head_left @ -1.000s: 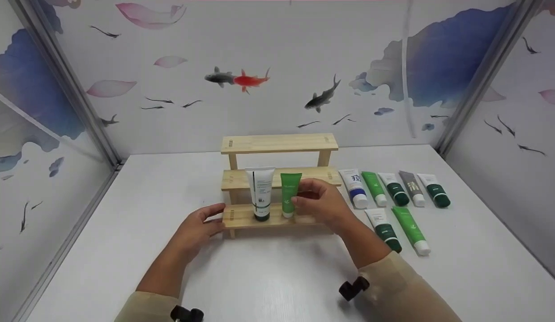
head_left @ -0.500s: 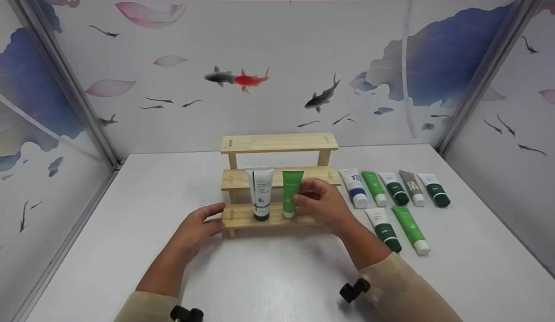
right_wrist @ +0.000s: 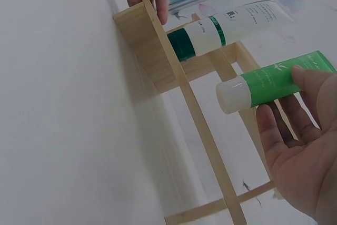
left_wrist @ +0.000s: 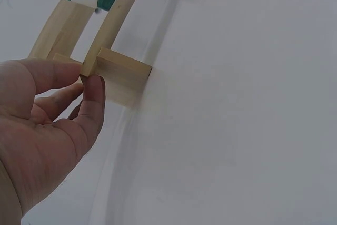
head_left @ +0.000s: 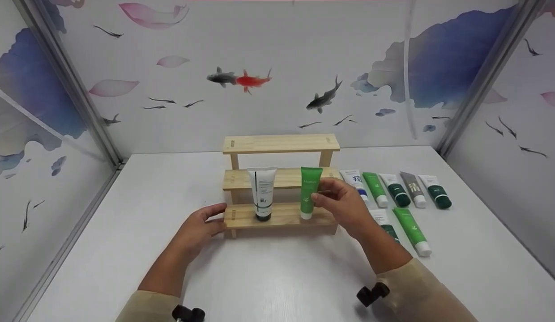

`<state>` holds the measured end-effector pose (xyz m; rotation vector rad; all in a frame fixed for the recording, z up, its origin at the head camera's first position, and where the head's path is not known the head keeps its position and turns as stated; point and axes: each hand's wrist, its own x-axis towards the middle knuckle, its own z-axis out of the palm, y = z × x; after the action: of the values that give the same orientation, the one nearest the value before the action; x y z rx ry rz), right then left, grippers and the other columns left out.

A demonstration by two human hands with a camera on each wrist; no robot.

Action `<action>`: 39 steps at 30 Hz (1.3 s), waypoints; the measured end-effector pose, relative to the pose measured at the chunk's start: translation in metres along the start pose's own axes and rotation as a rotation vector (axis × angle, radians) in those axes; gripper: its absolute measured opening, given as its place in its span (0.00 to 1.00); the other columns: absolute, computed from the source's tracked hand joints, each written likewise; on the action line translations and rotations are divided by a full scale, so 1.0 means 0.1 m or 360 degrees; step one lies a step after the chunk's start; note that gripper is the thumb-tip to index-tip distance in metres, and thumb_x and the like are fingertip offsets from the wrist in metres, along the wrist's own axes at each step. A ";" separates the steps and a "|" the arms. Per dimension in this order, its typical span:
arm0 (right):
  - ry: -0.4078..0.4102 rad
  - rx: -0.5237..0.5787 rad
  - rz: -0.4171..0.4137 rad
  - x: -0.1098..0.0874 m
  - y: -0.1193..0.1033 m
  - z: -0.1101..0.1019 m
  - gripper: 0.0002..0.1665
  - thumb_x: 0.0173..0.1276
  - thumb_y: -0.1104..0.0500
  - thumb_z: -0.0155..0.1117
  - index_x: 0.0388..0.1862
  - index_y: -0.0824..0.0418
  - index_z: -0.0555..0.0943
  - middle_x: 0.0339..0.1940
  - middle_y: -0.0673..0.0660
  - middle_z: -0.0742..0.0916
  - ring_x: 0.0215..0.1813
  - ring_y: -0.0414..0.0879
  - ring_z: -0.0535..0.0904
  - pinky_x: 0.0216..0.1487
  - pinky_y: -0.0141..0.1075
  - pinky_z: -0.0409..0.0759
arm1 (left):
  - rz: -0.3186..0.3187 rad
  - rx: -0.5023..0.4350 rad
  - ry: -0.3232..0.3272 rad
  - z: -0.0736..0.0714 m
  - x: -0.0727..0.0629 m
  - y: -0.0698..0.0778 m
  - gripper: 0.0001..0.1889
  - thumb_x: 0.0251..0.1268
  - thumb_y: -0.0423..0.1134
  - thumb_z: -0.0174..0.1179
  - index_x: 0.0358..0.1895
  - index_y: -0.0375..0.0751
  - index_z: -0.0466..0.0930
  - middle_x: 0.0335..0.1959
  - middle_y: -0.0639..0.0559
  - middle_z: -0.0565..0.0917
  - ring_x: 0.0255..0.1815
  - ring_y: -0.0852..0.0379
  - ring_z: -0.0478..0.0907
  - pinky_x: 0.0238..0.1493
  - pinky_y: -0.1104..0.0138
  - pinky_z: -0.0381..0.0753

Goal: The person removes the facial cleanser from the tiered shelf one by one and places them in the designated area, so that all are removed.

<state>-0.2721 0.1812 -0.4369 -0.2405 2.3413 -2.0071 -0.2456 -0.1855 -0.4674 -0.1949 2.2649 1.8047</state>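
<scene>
A three-step wooden shelf stands near the back wall. My left hand pinches the left end of its lowest step, thumb on top and fingertips beneath, as the left wrist view shows. On that step a white tube with a dark green cap stands upright, cap down. My right hand holds a green tube between thumb and fingers, white cap down, over the right part of the same step. In the right wrist view its white cap looks apart from the board.
Right of the shelf several tubes lie flat on the white table: a blue-and-white one, a grey one, green ones and white ones with dark green caps. My right hand partly covers some. Patterned panels enclose the table.
My right hand has carried the green tube to the right along the lowest step, away from the white tube. My left hand stays at the shelf's left end.
</scene>
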 end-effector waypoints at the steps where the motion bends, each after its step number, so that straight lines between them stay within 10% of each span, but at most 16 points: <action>1: 0.0005 -0.0004 -0.0005 -0.02 0.01 -0.04 0.21 0.74 0.59 0.72 0.64 0.56 0.84 0.59 0.58 0.88 0.61 0.51 0.85 0.62 0.36 0.87 | -0.0002 0.0001 -0.0001 0.00 0.00 0.00 0.30 0.75 0.30 0.60 0.79 0.46 0.72 0.83 0.45 0.69 0.76 0.44 0.77 0.75 0.52 0.78; 28: 0.0268 -0.0209 0.0122 -0.45 0.13 -1.06 0.34 0.77 0.42 0.69 0.75 0.55 0.75 0.65 0.53 0.85 0.62 0.38 0.86 0.62 0.29 0.85 | 0.0014 -0.0034 -0.0020 -0.03 0.02 -0.05 0.30 0.75 0.31 0.61 0.79 0.46 0.72 0.83 0.44 0.69 0.75 0.45 0.79 0.74 0.52 0.79; 39: 0.0431 -0.0292 0.0076 -0.66 0.31 -1.65 0.36 0.79 0.44 0.66 0.78 0.59 0.73 0.58 0.36 0.85 0.55 0.28 0.87 0.56 0.24 0.86 | 0.0021 -0.0021 -0.0022 0.00 0.02 -0.03 0.31 0.75 0.30 0.61 0.79 0.46 0.72 0.83 0.46 0.68 0.77 0.44 0.75 0.76 0.51 0.78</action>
<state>-0.2327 0.3572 -0.4455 0.0872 2.6665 -1.9102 -0.2470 -0.1861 -0.4705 -0.1696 2.2510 1.8223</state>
